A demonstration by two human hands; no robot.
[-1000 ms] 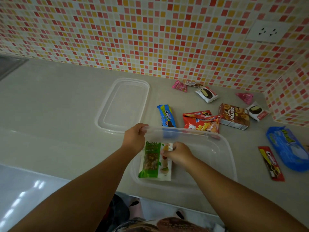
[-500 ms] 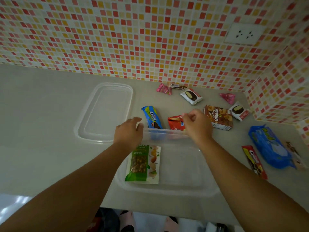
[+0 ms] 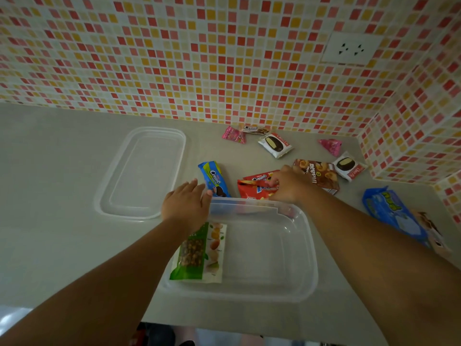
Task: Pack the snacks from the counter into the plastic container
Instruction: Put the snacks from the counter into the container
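**Hands working at the far rim of the container**

Right hand (image 3: 287,184) is curling its fingers over the red snack packets (image 3: 254,187) lying just beyond the plastic container (image 3: 306,258); whether it has a firm hold is unclear. Left hand (image 3: 185,206) is resting half-open on the container's far left corner, thumb on the rim. A green nut pack (image 3: 199,253) is lying inside, on the left. Other snacks are sitting on the counter (image 3: 50,171).
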